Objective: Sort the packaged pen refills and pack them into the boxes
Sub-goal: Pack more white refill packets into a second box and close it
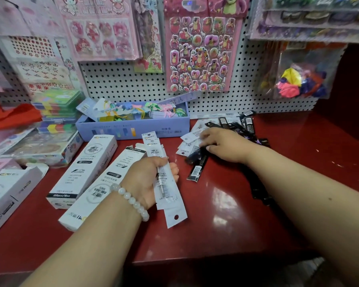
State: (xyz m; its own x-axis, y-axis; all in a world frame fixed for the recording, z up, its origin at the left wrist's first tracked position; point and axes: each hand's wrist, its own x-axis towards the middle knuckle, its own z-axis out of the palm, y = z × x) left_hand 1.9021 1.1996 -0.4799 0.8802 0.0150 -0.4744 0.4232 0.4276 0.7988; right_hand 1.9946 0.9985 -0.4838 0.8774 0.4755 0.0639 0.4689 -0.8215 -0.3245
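Three white boxes (82,169) lie left; left hand (148,179) grips white refill packets (166,183) (several); right hand (224,145) rests, fingers relaxed, on mixed packet pile (197,139).

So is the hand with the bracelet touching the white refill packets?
Touching. The head view shows the left hand gripping the white refill packets.

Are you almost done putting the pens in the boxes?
Not yet. The left hand holds a few white refill packs, sorted out but not boxed. The right hand rests on the mixed pile of white and black packs, which needs sorting. The white boxes lie beside them; what's inside can't be seen.
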